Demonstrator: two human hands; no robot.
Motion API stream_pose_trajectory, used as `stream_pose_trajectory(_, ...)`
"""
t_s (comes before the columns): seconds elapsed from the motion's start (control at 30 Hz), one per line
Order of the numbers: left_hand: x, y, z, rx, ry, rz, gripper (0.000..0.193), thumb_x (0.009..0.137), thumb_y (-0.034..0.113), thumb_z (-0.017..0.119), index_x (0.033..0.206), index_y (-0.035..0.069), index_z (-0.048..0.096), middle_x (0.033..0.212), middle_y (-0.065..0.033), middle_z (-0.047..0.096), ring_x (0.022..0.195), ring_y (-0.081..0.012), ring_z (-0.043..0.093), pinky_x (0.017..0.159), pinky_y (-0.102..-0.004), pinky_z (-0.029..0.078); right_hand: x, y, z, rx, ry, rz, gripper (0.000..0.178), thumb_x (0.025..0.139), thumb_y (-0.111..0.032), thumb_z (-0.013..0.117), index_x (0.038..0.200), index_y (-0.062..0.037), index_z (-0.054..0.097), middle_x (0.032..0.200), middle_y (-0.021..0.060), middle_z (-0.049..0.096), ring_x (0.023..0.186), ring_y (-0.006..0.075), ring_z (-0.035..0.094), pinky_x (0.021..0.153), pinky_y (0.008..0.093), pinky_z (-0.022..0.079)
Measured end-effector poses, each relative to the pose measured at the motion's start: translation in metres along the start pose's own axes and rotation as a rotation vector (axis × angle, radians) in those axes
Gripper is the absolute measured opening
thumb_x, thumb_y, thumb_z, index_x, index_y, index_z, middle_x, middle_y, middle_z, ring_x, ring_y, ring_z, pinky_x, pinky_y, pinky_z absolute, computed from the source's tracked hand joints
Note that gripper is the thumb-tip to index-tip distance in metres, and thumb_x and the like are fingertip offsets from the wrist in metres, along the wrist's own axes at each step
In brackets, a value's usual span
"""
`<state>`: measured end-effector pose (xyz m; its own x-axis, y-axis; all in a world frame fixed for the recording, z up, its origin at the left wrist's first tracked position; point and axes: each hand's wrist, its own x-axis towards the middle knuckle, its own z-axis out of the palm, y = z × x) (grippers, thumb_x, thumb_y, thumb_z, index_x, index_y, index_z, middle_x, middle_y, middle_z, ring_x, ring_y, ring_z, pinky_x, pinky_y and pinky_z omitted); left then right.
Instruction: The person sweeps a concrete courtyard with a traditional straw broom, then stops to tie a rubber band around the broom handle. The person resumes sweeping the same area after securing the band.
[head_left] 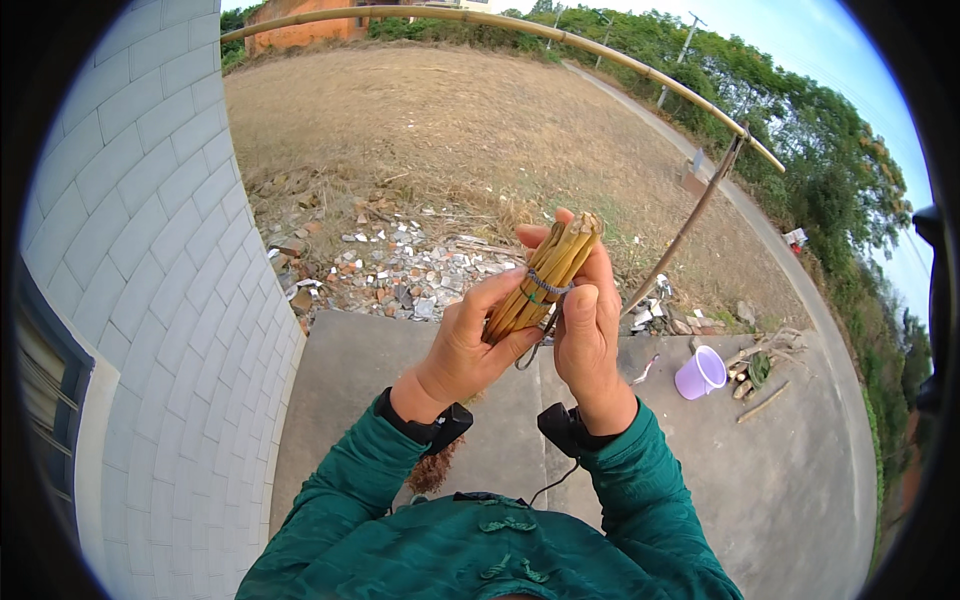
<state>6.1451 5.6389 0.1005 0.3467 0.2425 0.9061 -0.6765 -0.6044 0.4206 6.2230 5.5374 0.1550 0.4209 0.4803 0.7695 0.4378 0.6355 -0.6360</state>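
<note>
Two bare hands are holding a bundle of yellow bamboo strips [545,275] up in front of the chest, at the middle of the head view. The left hand [470,345] is wrapping around the lower end of the bundle, its grip closed on the strips, with the thumb reaching up along their near side. The right hand [590,320] is also closing its grip on the bundle from the other side, the fingers curling behind the strips and the thumb pressing near a thin grey band [545,285] that is circling the strips about midway along. The bundle is tilting, its upper end pointing up and to the right past the right fingertips. A thin loop of cord or wire is hanging just below the hands; which it is cannot be told.

Both forearms are wearing dark green sleeves [640,470], and a black wrist strap [440,425] is sitting on each wrist.

Below and beyond the hands, a grey concrete floor [800,480] is spreading out. A light purple plastic cup [700,372] is standing on it well to the right of the hands, just beside a small pile of wood scraps [760,375]. A long bamboo pole [520,25] is arching across the top of the view, propped by a slanting stick [690,225]. A white tiled wall [150,250] is filling the left side. Rubble and broken bricks [390,265] are lying at the edge of a dry grass field [430,120], with trees [830,150] lining the right.
</note>
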Motion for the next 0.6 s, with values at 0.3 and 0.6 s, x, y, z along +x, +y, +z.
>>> stream_pose_trajectory(0.3, -0.008, 0.005, 0.0, 0.028, -0.013, 0.023, 0.055, 0.082, 0.001, 0.068, 0.13, 0.005, 0.041, 0.112, -0.0212, 0.062, 0.097, -0.0367, 0.065, 0.078, -0.0379, 0.053, -0.014, 0.008, 0.013, -0.091, -0.044, 0.063, 0.033, 0.096, -0.023, 0.05, 0.119, 0.0013, 0.046, 0.114, 0.0128, 0.059, 0.1, 0.017, 0.056, 0.088, 0.0306, 0.045)
stream_pose_trajectory(0.6, -0.019, 0.001, -0.006, 0.102, -0.114, -0.071, 0.065, 0.082, -0.003, 0.065, 0.141, 0.007, 0.038, 0.125, -0.0208, 0.056, 0.108, -0.0359, 0.061, 0.085, -0.0379, 0.052, -0.028, 0.025, 0.015, -0.119, 0.007, 0.063, 0.043, 0.094, -0.019, 0.051, 0.131, 0.0011, 0.038, 0.128, 0.0145, 0.051, 0.11, 0.0208, 0.052, 0.096, 0.0341, 0.041)
